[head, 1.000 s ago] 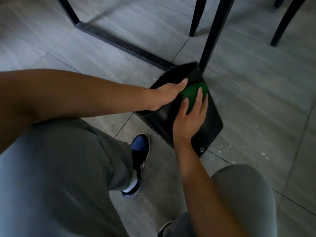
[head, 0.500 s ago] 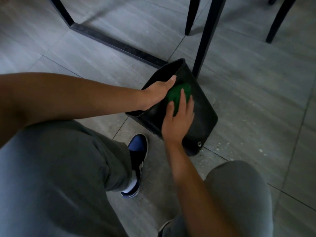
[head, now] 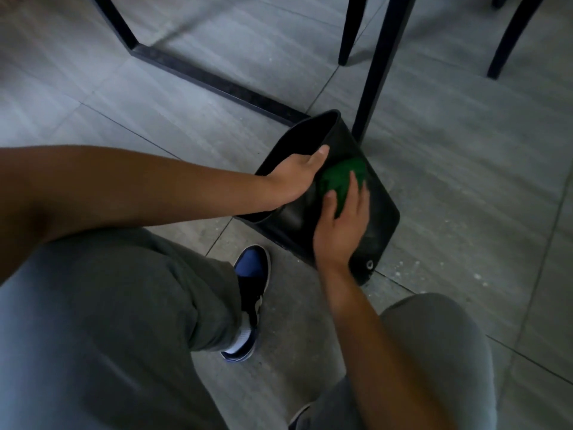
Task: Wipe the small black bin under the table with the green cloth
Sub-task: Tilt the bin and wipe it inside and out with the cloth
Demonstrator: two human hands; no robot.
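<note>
The small black bin [head: 379, 218] lies tipped on the grey tiled floor, its open mouth facing up-left beside a black table leg. My left hand [head: 294, 176] grips the rim, thumb along the edge and fingers hidden inside. On the bin's upturned side, my right hand [head: 342, 225] presses the bunched green cloth [head: 339, 175], which sticks out beyond my fingertips. A small round eyelet shows near the bin's bottom corner.
A black table frame bar [head: 217, 85] runs along the floor behind the bin, with an upright leg [head: 379, 66] touching its far side. Chair legs [head: 508, 35] stand at the back right. My knees in grey trousers and a blue shoe [head: 248, 293] fill the foreground.
My right hand has slid the green cloth down the bin's side and back up toward the rim. The left hand kept its hold on the rim throughout.
</note>
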